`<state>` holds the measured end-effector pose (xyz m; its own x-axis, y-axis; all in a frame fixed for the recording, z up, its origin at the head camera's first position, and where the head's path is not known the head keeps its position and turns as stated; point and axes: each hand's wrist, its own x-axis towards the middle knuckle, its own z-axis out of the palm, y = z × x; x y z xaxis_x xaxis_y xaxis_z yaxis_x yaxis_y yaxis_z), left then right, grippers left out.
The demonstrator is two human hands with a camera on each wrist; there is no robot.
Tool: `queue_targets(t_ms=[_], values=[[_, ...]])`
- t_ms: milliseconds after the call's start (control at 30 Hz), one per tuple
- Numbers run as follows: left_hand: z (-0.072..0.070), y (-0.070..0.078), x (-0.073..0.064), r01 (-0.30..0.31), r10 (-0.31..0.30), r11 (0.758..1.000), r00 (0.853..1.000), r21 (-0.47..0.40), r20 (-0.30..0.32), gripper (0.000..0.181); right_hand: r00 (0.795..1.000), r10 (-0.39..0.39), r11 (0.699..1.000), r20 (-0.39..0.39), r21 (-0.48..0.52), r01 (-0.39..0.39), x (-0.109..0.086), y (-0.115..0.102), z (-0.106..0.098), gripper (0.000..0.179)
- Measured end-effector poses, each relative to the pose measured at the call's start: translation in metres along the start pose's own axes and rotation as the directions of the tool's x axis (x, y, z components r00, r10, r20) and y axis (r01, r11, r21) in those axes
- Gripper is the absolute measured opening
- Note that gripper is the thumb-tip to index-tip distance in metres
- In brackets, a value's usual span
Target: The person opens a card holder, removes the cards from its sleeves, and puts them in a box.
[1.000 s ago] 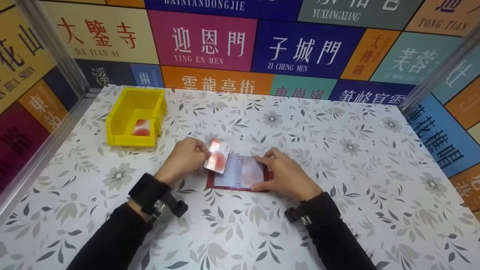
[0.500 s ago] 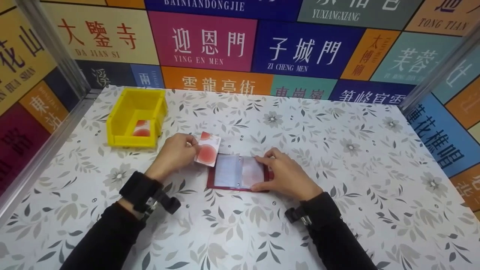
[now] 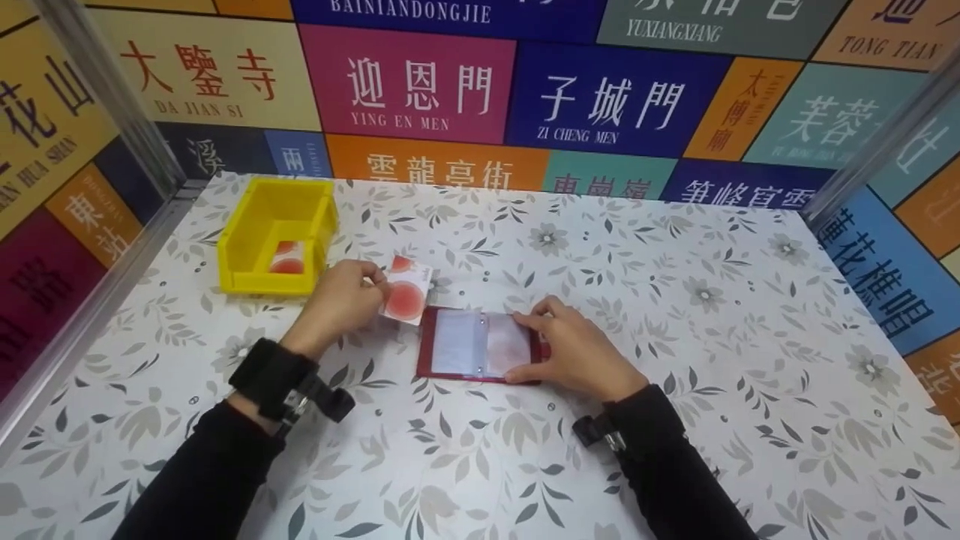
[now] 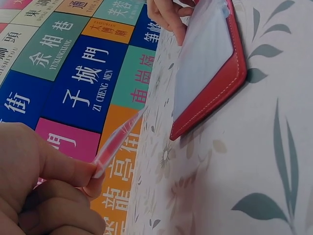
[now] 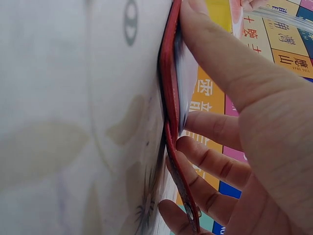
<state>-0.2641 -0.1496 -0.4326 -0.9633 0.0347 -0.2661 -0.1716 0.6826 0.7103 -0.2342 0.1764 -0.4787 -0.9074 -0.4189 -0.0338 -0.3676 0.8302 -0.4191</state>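
Note:
My left hand [image 3: 341, 300] pinches a white card with red circles [image 3: 406, 292] by its left edge, between thumb and fingers. The card is held up just off the upper left corner of a small red card holder [image 3: 425, 349]. Seen edge-on in the left wrist view, the card [image 4: 117, 139] tilts away from the fingertips. The holder lies open on the table, showing clear plastic sleeves [image 3: 455, 343]. My right hand [image 3: 581, 349] holds its right side, thumb at the near edge and index finger at the far edge. In the right wrist view a red strap [image 5: 181, 181] runs beside the fingers.
A yellow bin [image 3: 266, 283] stands at the back left, with a similar red and white card [image 3: 287, 259] inside. Printed panels [image 3: 416, 82] wall the table at the back and both sides. A floral sheet [image 3: 637, 262] covers the tabletop.
My left hand has moved left and away from me, carrying the card from over the holder's left page to beyond its corner. My right hand and the holder stay put.

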Motion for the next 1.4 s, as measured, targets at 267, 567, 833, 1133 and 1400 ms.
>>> queue_targets(t_ms=[267, 567, 833, 1133, 1400], values=[[-0.011, 0.001, -0.004, 0.025, -0.025, 1.000, 1.000, -0.016, 0.004, 0.016, 1.000, 0.018, 1.000, 0.012, 0.009, -0.019, 0.001, -0.001, 0.000, 0.095], [-0.021, -0.006, -0.001, -0.015, 0.016, 1.000, 0.999, 0.015, -0.038, 0.016, 1.000, 0.024, 1.000, 0.014, 0.013, -0.024, 0.000, -0.001, 0.000, 0.094], [-0.031, -0.008, -0.001, 0.043, -0.044, 0.999, 0.999, -0.003, -0.025, 0.018, 1.000, 0.008, 1.000, -0.001, 0.009, -0.008, 0.000, 0.000, 0.000, 0.093], [-0.043, -0.012, 0.002, 0.071, -0.069, 0.997, 0.997, 0.038, -0.038, 0.024, 1.000, 0.008, 1.000, 0.004, 0.005, -0.008, 0.001, 0.000, 0.000, 0.093], [-0.047, -0.017, 0.003, 0.066, -0.065, 0.998, 0.997, 0.014, -0.048, 0.025, 1.000, 0.015, 1.000, 0.008, 0.003, -0.015, 0.000, 0.000, 0.000, 0.093]])
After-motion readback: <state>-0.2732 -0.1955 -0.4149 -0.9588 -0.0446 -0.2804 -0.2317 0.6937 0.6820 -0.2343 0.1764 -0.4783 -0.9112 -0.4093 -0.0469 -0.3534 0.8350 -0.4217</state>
